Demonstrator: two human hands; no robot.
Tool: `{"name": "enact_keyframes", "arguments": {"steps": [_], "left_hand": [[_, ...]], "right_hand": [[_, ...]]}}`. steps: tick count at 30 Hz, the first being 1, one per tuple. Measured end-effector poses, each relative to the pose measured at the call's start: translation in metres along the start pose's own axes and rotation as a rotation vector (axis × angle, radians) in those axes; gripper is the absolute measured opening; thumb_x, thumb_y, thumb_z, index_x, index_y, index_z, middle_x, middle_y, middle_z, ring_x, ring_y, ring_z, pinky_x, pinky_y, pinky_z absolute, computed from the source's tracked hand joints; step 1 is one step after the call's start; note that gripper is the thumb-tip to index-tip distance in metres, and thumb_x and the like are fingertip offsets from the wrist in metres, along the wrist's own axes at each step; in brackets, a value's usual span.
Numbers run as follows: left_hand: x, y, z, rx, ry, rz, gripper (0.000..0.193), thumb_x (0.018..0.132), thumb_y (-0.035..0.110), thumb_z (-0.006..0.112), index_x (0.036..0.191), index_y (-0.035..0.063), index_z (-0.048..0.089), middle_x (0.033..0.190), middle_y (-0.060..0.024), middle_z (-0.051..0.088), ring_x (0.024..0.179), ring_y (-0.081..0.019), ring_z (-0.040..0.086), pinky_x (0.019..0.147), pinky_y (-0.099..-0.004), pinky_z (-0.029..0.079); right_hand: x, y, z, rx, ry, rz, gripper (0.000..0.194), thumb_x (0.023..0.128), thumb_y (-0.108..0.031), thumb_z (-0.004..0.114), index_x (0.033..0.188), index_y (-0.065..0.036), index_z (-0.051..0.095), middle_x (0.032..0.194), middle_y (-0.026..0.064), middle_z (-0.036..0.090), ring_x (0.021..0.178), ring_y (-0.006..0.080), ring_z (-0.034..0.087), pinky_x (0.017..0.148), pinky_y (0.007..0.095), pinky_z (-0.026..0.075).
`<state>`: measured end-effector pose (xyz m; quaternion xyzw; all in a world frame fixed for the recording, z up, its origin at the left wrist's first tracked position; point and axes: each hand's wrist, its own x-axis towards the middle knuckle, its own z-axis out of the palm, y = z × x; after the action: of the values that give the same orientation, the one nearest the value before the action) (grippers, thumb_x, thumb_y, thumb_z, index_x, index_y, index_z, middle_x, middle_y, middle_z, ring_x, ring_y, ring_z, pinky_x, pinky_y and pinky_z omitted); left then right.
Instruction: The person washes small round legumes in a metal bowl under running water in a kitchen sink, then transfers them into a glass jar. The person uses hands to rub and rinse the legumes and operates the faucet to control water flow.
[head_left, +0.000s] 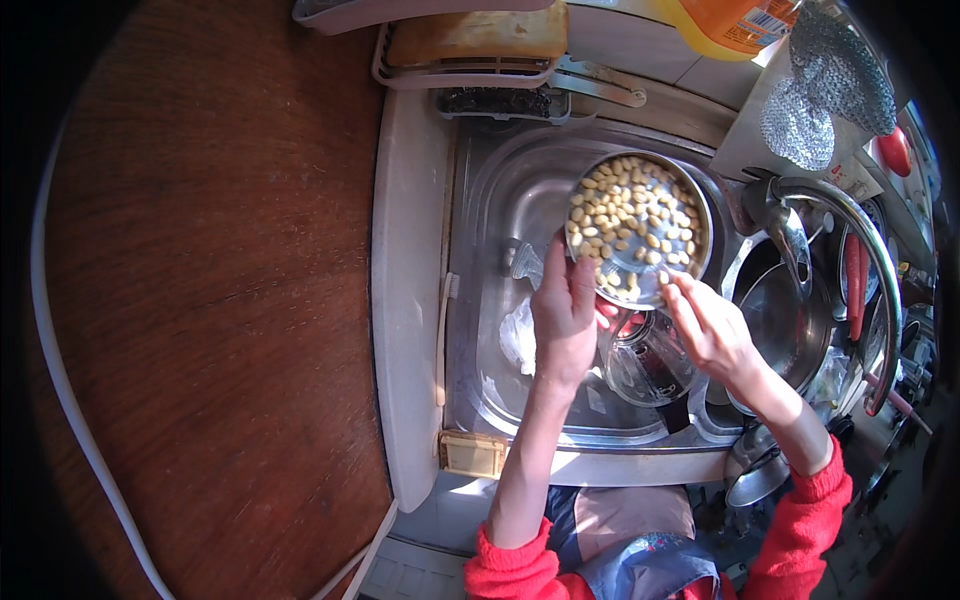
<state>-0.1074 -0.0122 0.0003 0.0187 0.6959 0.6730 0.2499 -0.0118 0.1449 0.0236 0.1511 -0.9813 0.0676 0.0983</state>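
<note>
A round metal bowl (706, 225) with many pale beans (626, 196) spread over its bottom is held above the sink. My left hand (566, 315) grips its near left side, the thumb at the rim and the other fingers partly hidden underneath. At the near right rim is my right hand (705, 319), its fingertips together with a single bean (664, 277) at their tips. Whether that hand also supports the bowl is hard to see. Below the bowl, a clear jug (649, 371) stands in the stainless steel sink (517, 187), its mouth partly covered.
A crumpled clear plastic bag (517, 337) lies in the sink. The curved tap (877, 247) arches over a metal pot (784, 322) at the right. A toothbrush (445, 337) rests along the left edge, beside a brown wooden surface (225, 300). Racks (472, 71) stand behind.
</note>
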Motion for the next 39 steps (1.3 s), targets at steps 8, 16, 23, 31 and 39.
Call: {"name": "enact_keyframes", "arguments": {"steps": [8, 16, 23, 31, 39], "left_hand": [[0.019, -0.03, -0.015, -0.001, 0.077, -0.101, 0.036, 0.092, 0.013, 0.04, 0.127, 0.0042, 0.04, 0.08, -0.0072, 0.059, 0.051, -0.0074, 0.054, 0.041, -0.0204, 0.043], [0.027, -0.048, -0.014, -0.061, 0.095, -0.154, 0.036, 0.092, 0.014, 0.04, 0.127, 0.0058, 0.042, 0.079, -0.006, 0.058, 0.046, -0.0071, 0.05, 0.038, -0.0203, 0.04], [0.032, -0.059, -0.012, -0.047, 0.156, -0.14, 0.035, 0.091, 0.014, 0.041, 0.126, 0.0063, 0.043, 0.077, -0.0052, 0.057, 0.043, -0.0074, 0.048, 0.036, -0.0208, 0.039], [0.034, -0.072, -0.015, -0.02, 0.161, -0.162, 0.033, 0.091, 0.013, 0.042, 0.123, 0.0078, 0.046, 0.078, -0.0048, 0.056, 0.043, -0.008, 0.048, 0.035, -0.0217, 0.04], [0.032, -0.065, -0.013, -0.045, 0.207, -0.158, 0.028, 0.092, 0.018, 0.043, 0.116, 0.0058, 0.05, 0.071, -0.0024, 0.056, 0.044, -0.006, 0.048, 0.036, -0.0197, 0.038]], "right_hand": [[0.035, 0.022, 0.015, 0.185, 0.102, 0.284, 0.038, 0.071, -0.015, 0.069, 0.103, -0.002, 0.052, 0.103, 0.0134, 0.054, 0.082, 0.0269, 0.06, 0.062, 0.0323, 0.053], [0.081, 0.036, 0.068, 0.008, -0.025, 0.143, 0.059, 0.067, -0.038, 0.066, 0.11, -0.002, 0.05, 0.105, 0.0109, 0.051, 0.09, 0.0216, 0.052, 0.069, 0.0289, 0.05], [0.092, 0.033, 0.095, 0.013, -0.002, 0.012, 0.061, 0.069, -0.044, 0.062, 0.114, -0.004, 0.048, 0.107, 0.0116, 0.049, 0.091, 0.023, 0.049, 0.067, 0.0295, 0.05], [0.102, 0.027, 0.124, 0.178, 0.014, 0.034, 0.029, 0.075, -0.027, 0.061, 0.09, -0.004, 0.049, 0.084, 0.0087, 0.048, 0.077, 0.0232, 0.056, 0.054, 0.0318, 0.05], [0.095, 0.03, 0.109, 0.053, 0.053, 0.072, 0.035, 0.077, -0.038, 0.057, 0.084, -0.004, 0.05, 0.079, 0.0083, 0.051, 0.068, 0.0211, 0.057, 0.051, 0.0294, 0.048]]}}
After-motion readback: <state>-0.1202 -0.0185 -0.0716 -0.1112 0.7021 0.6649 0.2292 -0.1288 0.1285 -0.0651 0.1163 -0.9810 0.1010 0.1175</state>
